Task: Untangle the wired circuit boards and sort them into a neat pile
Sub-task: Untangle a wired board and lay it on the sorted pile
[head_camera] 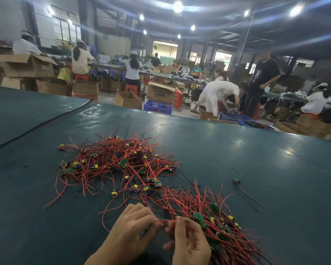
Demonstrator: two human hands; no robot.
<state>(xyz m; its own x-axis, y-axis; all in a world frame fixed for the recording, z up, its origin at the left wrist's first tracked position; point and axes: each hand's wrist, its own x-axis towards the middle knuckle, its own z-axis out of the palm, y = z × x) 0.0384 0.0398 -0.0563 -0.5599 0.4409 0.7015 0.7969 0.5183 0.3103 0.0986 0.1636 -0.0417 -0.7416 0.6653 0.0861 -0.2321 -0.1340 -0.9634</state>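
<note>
L hand (134,224) + R hand (189,243) both pinch thin red wire (165,220), lying L-R btwn them. Sorted pile of green wired circuit boards (218,226) just R, nearer R hand. Tangled heap of red-wired boards (118,161) ahead.

Busy workshop hall under bright ceiling lamps (178,6).
Beyond the far edge of the green-matted table (237,150): cardboard boxes (161,91), blue crates (158,107), red stools (131,88), workers (80,58) at long benches (107,65), windows (65,29) in the wall.
</note>
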